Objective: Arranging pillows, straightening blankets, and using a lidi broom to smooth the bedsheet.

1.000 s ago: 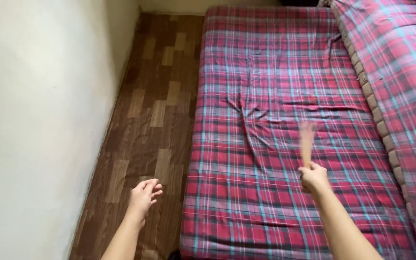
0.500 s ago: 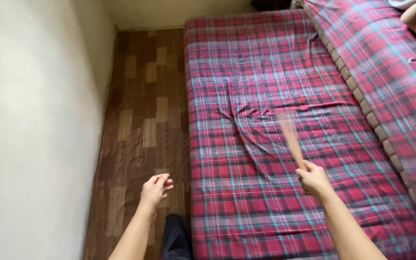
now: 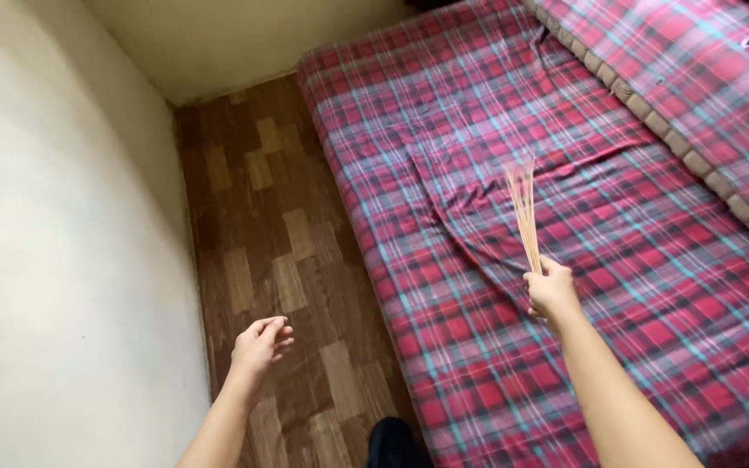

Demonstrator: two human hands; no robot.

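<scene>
R hand (image 3: 551,290) clenched round base of a thin straw whisk broom (image 3: 524,208), held over the red plaid bedsheet (image 3: 496,130) nr the mattress's L edge; bristles blurred, can't tell if tips touch the cloth. Broom's long axis runs near upright in view, handle end in fist, tips fanning up and away twd a crease in sheet. L hand (image 3: 260,343) empty, fingers loosely curled, over wood-pattern floor (image 3: 262,199) betw wall (image 3: 54,260) & bed.

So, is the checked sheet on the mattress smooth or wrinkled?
Wrinkled: the checked sheet shows creases fanning out near the stick broom held in the right hand.
</scene>
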